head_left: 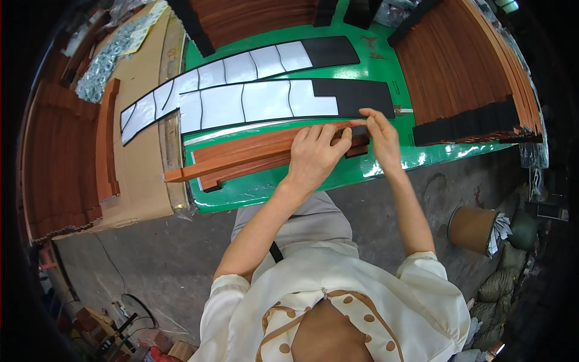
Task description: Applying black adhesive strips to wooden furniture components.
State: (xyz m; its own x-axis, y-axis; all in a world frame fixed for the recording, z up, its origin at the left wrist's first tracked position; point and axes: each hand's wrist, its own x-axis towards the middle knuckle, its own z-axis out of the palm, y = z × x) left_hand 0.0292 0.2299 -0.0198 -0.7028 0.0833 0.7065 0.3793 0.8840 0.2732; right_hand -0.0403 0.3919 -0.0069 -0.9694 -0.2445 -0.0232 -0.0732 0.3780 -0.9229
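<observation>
My left hand (313,154) is closed over a long reddish-brown wooden strip (241,160), held slightly tilted above the table, its near end sticking out to the left. At its right end, a dark piece (360,130) shows; my right hand (383,140) pinches there with thumb and forefinger. What lies between those fingertips is too small to make out. Under the held strip lie more reddish-brown strips (220,177), partly hidden by it and my left hand. Just beyond sit two black sheets (365,99) bearing rows of white rectangular pieces (259,101).
A green-topped table (241,202) carries stacked brown strips with black ends at the back (253,24) and right (461,66). Cardboard (142,175) covers its left part, with another stack (60,157) and clear plastic bags (108,69). A brown drum (472,230) stands on the floor.
</observation>
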